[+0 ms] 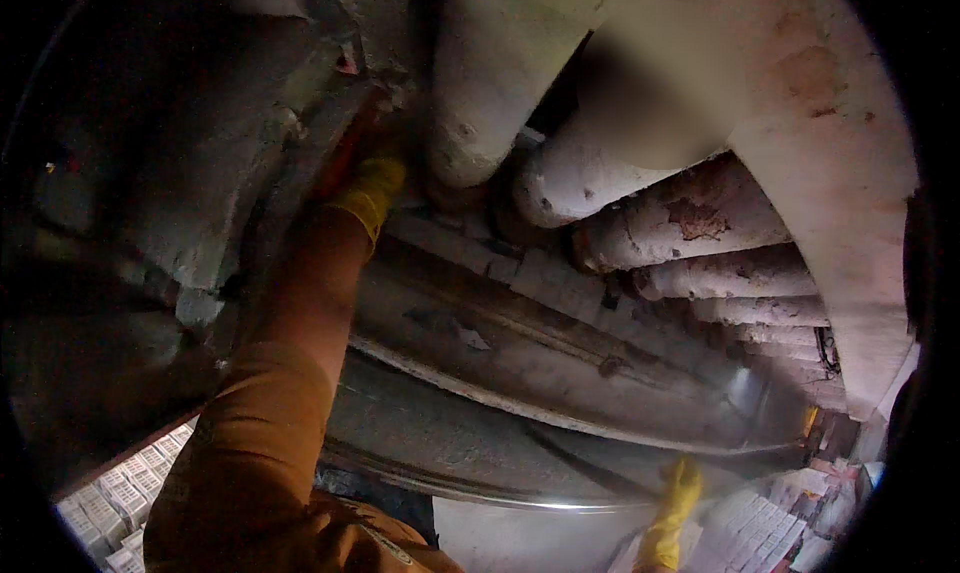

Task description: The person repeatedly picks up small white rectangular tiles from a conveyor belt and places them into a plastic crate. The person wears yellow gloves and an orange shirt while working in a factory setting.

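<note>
My left hand [372,195], in a yellow glove, reaches up and forward into shadow beside a reddish-brown strip [345,151]. Darkness hides its fingers, so I cannot tell what it touches. At the lower right, my right hand [680,493] wears a yellow glove too. Its fingers look curled together at the shiny metal rim [570,507] of a long, dusty grey trough-like surface [450,433]. Between the hands, a second, pale ledge [480,398] runs parallel to that rim.
Thick, pale, worn cylinders [590,168] stand in a row overhead, receding right. A broad pale curved beam [830,193] borders them. A dark, rough mass [150,173] fills the left. Printed white packs [125,493] lie lower left; flat pale stacks [750,533] lie lower right.
</note>
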Available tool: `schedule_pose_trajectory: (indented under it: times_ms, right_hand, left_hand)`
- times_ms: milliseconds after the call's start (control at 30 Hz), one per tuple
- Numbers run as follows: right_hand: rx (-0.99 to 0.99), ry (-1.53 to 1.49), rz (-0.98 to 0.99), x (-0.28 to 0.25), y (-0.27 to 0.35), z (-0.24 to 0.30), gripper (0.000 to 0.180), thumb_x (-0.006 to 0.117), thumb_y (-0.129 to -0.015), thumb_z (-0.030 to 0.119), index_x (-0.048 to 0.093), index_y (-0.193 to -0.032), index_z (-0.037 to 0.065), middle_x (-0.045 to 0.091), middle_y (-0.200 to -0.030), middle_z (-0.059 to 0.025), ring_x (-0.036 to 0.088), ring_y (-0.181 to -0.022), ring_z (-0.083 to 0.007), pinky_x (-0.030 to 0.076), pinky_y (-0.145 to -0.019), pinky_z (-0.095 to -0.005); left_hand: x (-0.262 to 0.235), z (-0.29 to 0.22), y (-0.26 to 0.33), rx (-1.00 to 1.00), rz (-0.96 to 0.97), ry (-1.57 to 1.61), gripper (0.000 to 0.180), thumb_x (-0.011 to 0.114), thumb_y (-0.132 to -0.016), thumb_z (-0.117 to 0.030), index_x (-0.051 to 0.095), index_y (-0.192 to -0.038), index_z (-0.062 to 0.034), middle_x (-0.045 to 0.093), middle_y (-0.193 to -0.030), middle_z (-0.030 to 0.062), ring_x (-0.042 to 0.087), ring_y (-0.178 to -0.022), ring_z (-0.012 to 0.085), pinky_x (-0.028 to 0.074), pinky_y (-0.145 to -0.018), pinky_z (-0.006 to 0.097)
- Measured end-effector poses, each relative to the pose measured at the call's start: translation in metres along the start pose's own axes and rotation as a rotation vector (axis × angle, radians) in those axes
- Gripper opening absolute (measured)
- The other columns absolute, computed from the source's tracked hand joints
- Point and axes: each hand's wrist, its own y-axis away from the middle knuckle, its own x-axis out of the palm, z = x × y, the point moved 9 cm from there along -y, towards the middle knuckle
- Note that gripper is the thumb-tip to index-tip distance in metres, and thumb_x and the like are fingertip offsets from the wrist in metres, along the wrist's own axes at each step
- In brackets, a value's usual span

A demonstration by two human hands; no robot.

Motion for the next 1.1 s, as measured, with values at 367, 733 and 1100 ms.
schedule_pose_trajectory:
  times_ms: [367,733,1100]
  right_hand:
    - [0.078,0.019,-0.006,0.006,0.004,0.004,0.029,0.062,-0.104,0.020,0.064,-0.125,0.001,0.068,-0.085,-0.0060,0.065,-0.072,-0.0128,0.054,-0.070,-0.0270]
    - [0.060,-0.027,-0.020,0.007,0.045,-0.031,0.033,0.062,-0.104,0.026,0.064,-0.125,0.001,0.068,-0.088,-0.0072,0.065,-0.077,-0.0143,0.054,-0.073,-0.0285]
    - [0.034,-0.011,-0.026,0.016,0.040,-0.037,0.027,0.061,-0.104,0.019,0.065,-0.124,0.001,0.068,-0.085,-0.0062,0.065,-0.073,-0.0133,0.055,-0.070,-0.0274]
  left_hand:
    - [-0.007,0.001,-0.004,-0.115,-0.112,0.385,0.050,0.037,-0.106,-0.030,0.046,-0.152,-0.0118,0.042,-0.159,0.0113,0.039,-0.147,0.0277,0.029,-0.122,0.045]
    - [-0.023,-0.008,0.066,-0.008,-0.517,0.157,0.051,0.046,-0.103,-0.026,0.043,-0.153,-0.0151,0.043,-0.158,0.0078,0.037,-0.147,0.0290,0.025,-0.124,0.046]
    - [0.026,0.008,0.067,-0.019,-0.414,0.228,0.056,0.057,-0.098,-0.028,0.048,-0.151,-0.0146,0.040,-0.161,0.0101,0.033,-0.149,0.0342,0.024,-0.123,0.051]
